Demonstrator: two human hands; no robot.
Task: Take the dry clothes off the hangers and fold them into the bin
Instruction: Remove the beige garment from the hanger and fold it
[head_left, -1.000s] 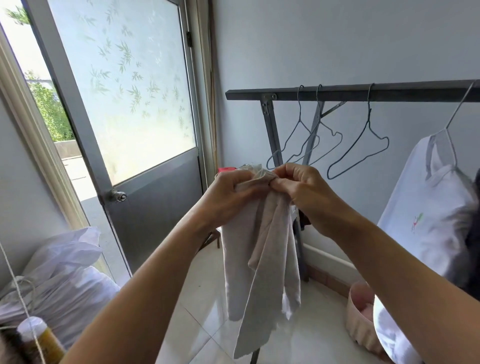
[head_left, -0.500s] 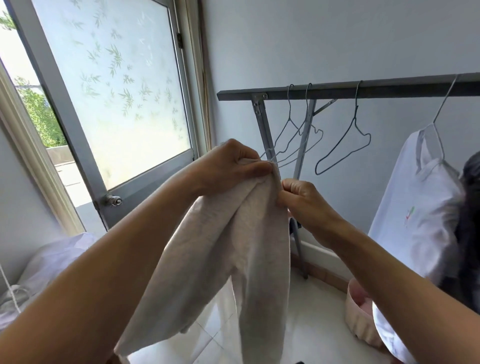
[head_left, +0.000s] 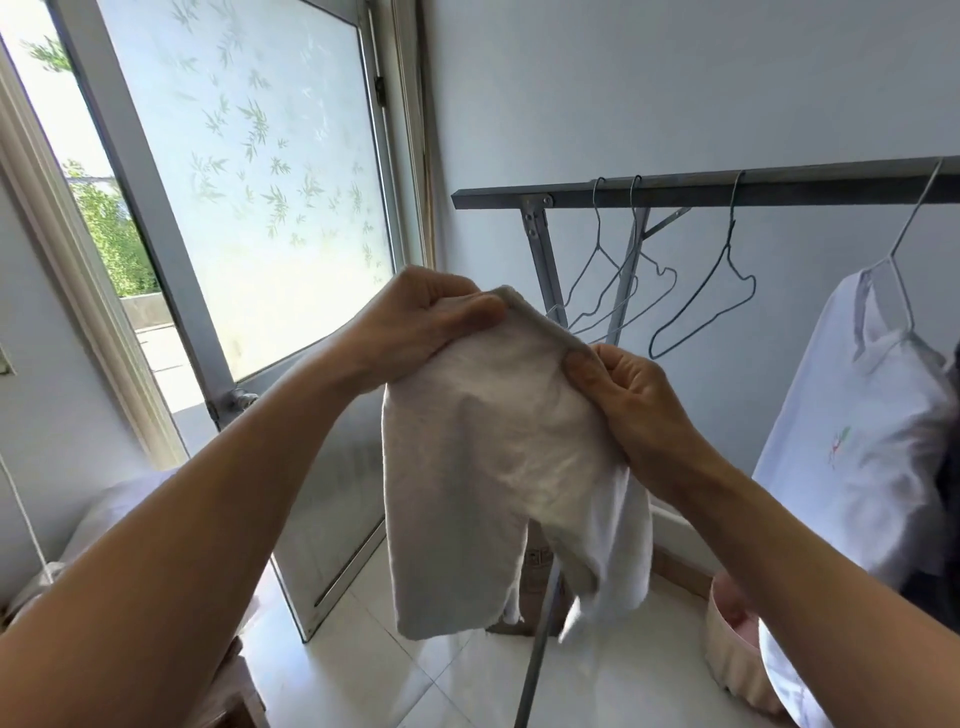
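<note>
In mid-air before the clothes rack (head_left: 675, 191): one pale grey garment (head_left: 488, 467), seemingly a small pair of trousers, off its hanger and held up by both hands. The left hand (head_left: 431, 325) gripped one upper corner, its fingers (head_left: 470, 312) curled tight over the bunched edge. The right hand (head_left: 623, 395) pinched the other end of that edge between thumb and fingers (head_left: 584, 364), somewhat lower. The held edge ran from hand to hand, sloping down toward the right. The long axis fell straight below the fingers, two legs hanging loose above the floor (head_left: 395, 675). The fold was judged not yet made, with the cloth spread flat and facing the wearer. The bin (head_left: 727, 660), a pale fabric basket with something pink inside, stood on the floor at lower right, partly hidden by the right forearm. It was nearer the right hand and well below the garment. Behind the garment, three bare wire hangers (head_left: 729, 249) hung on the rack. At far right, a white shirt (head_left: 857, 441) hung on its own hanger, a dark item just beside it. At left stood a frosted glass door (head_left: 291, 218), ajar.
</note>
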